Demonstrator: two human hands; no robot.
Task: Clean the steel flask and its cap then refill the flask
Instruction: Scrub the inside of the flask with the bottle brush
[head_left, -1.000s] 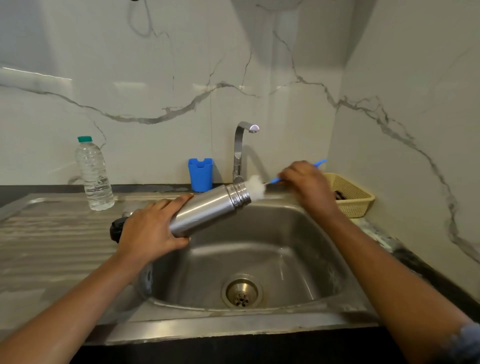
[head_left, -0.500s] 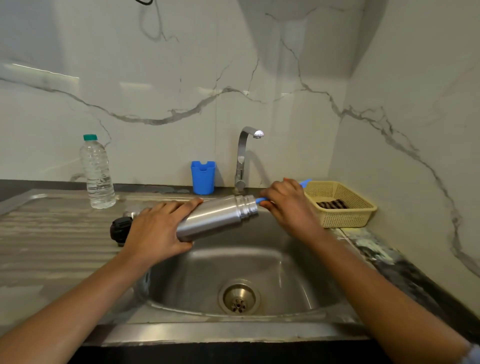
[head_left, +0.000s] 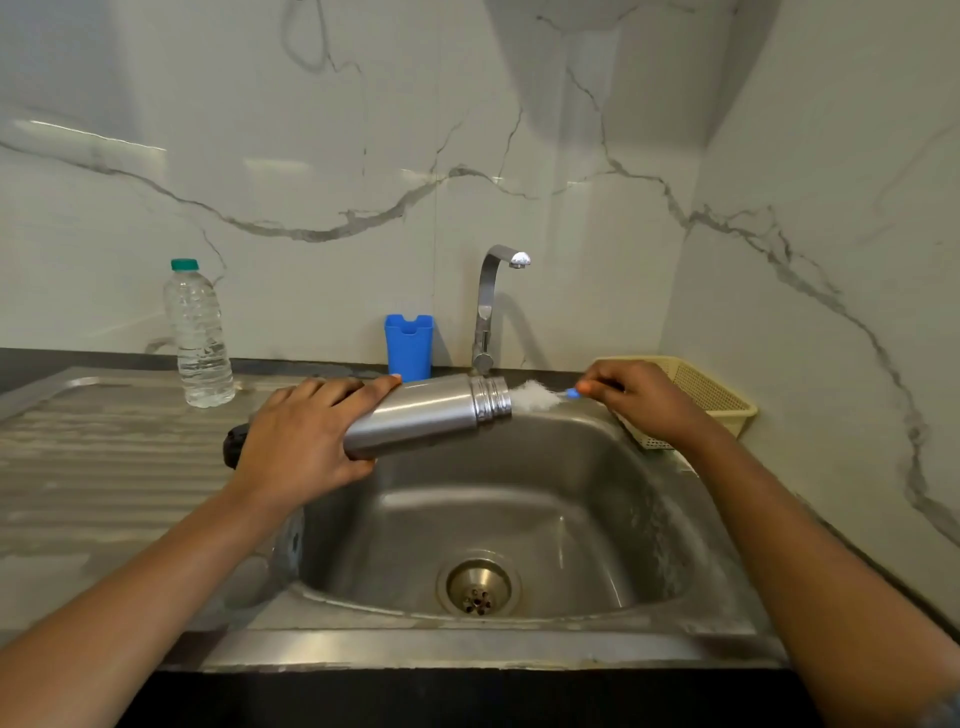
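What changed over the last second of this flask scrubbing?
The right hand pushed the brush into the flask, then drew it back right; its white bristles show outside the mouth again. The left hand still grips the flask over the sink.

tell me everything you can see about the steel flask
The steel flask is a plain brushed-metal cylinder with a narrower ridged neck and no cap on. It lies nearly level in the air over the sink, mouth pointing right. The left hand grips its base end, fingers wrapped over the top. White bristles of a blue-handled brush, held by the right hand, sit at its mouth. Its inside is hidden.
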